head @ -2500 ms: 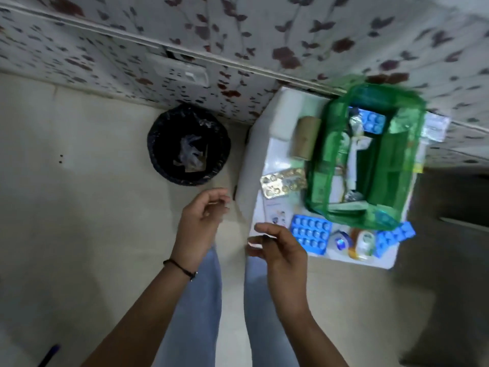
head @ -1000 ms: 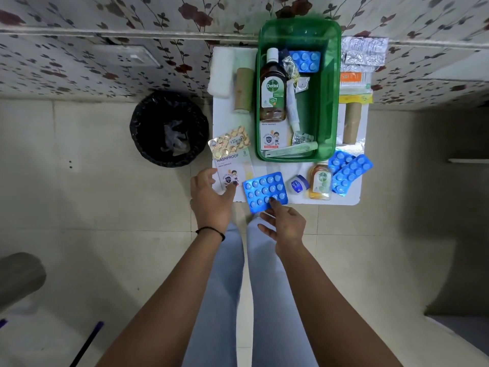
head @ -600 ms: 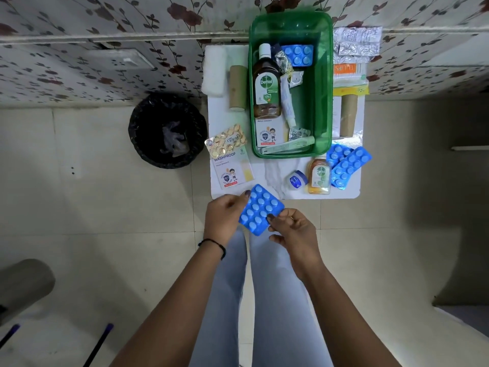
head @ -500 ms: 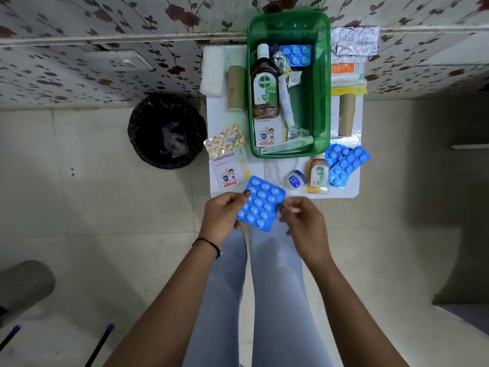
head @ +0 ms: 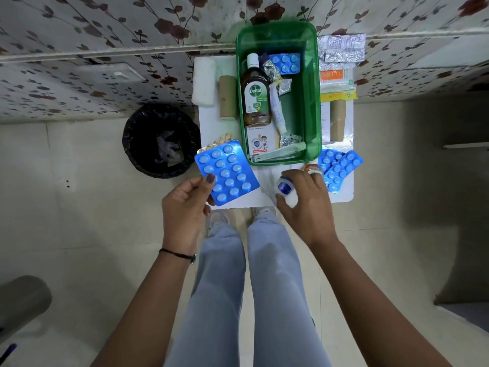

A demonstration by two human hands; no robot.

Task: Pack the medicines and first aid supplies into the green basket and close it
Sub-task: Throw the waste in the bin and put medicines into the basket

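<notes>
The left hand [head: 185, 205] pinches a blue pill strip [head: 227, 172] by its near corner. Just right of it, the right hand [head: 304, 200] closes around a small white jar [head: 287, 190]. Beyond both, the green basket [head: 309, 107] stands open on the white table [head: 344, 194].

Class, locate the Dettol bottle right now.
The Dettol bottle lies inside the green basket, along its left wall, cap toward the wall, beside a white tube.

Light blue jeans [head: 248, 287], black wristband [head: 177, 253] (thin cord), dark nail polish.
</notes>
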